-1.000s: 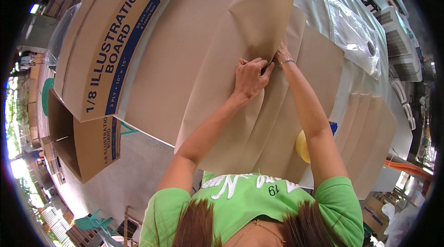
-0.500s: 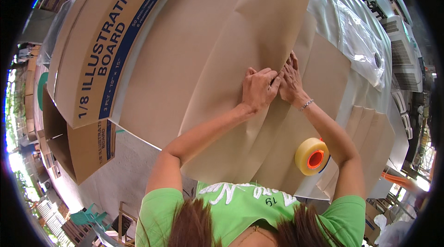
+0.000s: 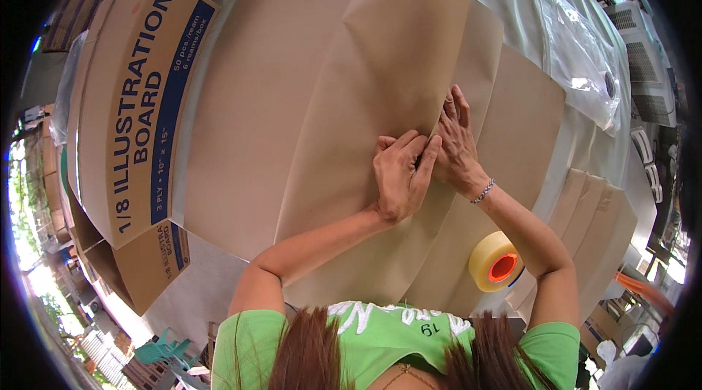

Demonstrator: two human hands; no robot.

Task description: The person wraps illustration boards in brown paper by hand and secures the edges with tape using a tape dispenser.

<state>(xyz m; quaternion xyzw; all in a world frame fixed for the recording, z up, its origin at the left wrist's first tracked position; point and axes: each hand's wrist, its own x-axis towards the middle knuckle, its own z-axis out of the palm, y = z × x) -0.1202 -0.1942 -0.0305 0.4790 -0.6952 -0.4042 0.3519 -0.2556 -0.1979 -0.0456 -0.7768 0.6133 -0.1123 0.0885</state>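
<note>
A large brown paper sheet [image 3: 344, 105] is lifted and bowed along its right edge. It overlaps another brown sheet [image 3: 479, 72] lying beneath it. My left hand [image 3: 402, 174] is closed on the lifted edge, its fingers curled and its thumb pressed close to them. Against it rests my right hand [image 3: 459, 145], fingers stretched away from me along the same edge. The raised paper partly hides those fingers, and the right thumb is not visible. A silvery bracelet [image 3: 483, 191] circles my right wrist.
A wide roll of clear tape [image 3: 484, 262] with an orange core stands near my right forearm. At left are a printed cardboard box [image 3: 157, 97] and an open carton [image 3: 135, 266] below it. Folded brown paper [image 3: 596, 222] and clear plastic [image 3: 578, 54] lie at right.
Both hands have slid nearer to me along the lifted paper edge. The right fingers look straighter now. The whole view has shifted slightly.
</note>
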